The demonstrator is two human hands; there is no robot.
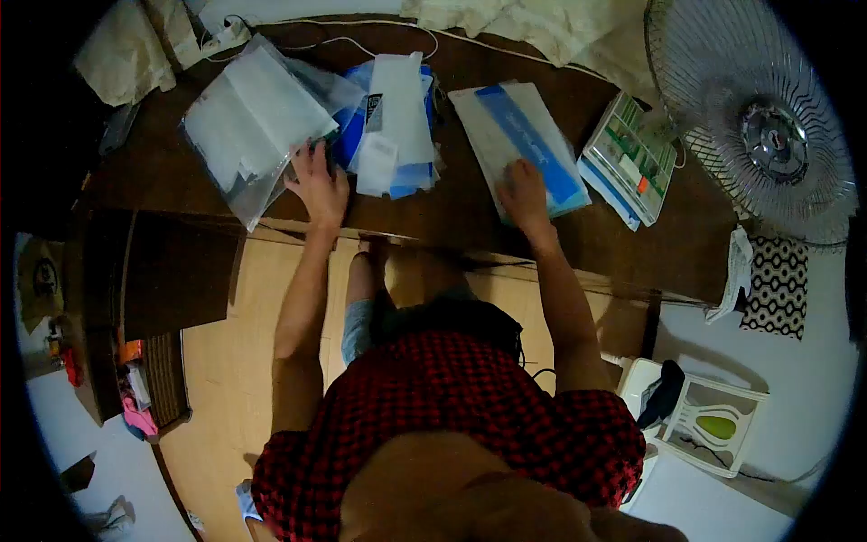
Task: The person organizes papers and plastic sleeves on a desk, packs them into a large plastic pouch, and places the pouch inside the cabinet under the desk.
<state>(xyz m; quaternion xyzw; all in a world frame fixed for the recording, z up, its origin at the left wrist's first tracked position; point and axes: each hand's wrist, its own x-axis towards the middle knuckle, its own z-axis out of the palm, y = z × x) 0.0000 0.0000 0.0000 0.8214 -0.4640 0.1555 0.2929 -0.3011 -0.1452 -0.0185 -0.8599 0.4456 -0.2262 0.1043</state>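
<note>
"Where is your left hand?"

"At the lower right edge of a paper-filled clear bag, on the left of the worktop; my fingers are spread, though whether they pinch it I cannot tell."

"And your right hand?"

"It rests, fingers curled, on the blue-banded packet, left of the clear-lidded case; I cannot tell whether it grips."

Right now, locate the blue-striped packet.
In the head view, the packet lies right of centre on the desk, partly under the right hand, left of the case.
</note>
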